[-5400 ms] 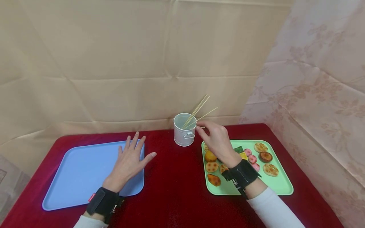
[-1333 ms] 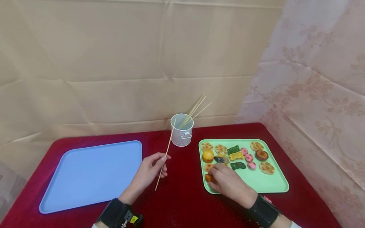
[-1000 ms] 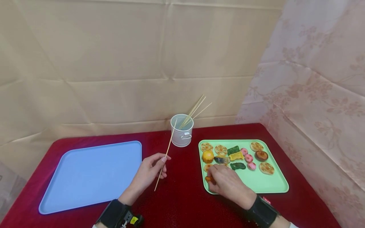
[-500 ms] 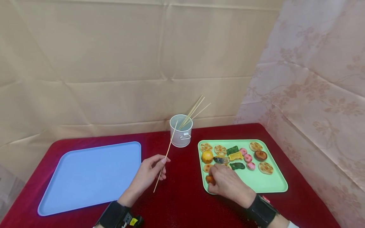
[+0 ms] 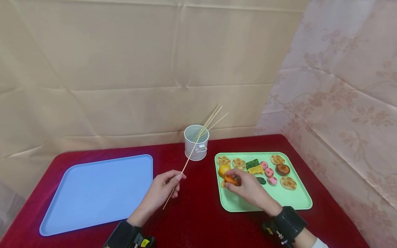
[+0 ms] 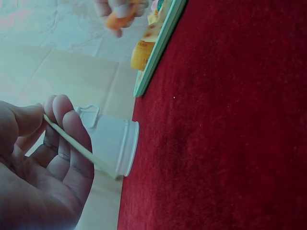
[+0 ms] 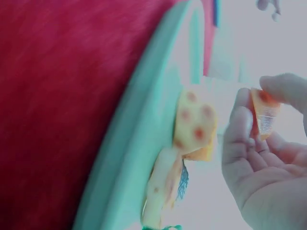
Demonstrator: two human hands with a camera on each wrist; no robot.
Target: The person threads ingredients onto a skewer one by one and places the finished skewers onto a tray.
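My left hand (image 5: 159, 188) pinches a thin wooden skewer (image 5: 189, 158) between thumb and fingertips. The skewer slants up and away, its upper end overlapping the white bucket (image 5: 193, 151) in the head view. My right hand (image 5: 252, 189) pinches an orange, wedge-like food piece (image 7: 265, 112) with brown spots, held above the left part of the green tray (image 5: 279, 203). Below it, partly covered by the hand in the head view, lie other pieces, among them a spotted pale slice (image 7: 194, 120). A round yellow piece (image 5: 224, 169) sits just behind.
On the green tray lie lotus root slices (image 5: 288, 183), a mushroom cap (image 5: 283, 169), pink pieces (image 5: 268, 172), a yellow piece (image 5: 255, 169) and green pieces (image 5: 252, 163). Several more skewers (image 5: 214, 115) lean in the bucket. A blue tray (image 5: 102, 193) lies on the left of the red cloth (image 5: 198, 213).
My right hand, earlier at the bucket, then at the tray's front left corner, has lifted the orange piece. My left hand has left the blue tray and now holds the skewer, which has tipped slightly right.
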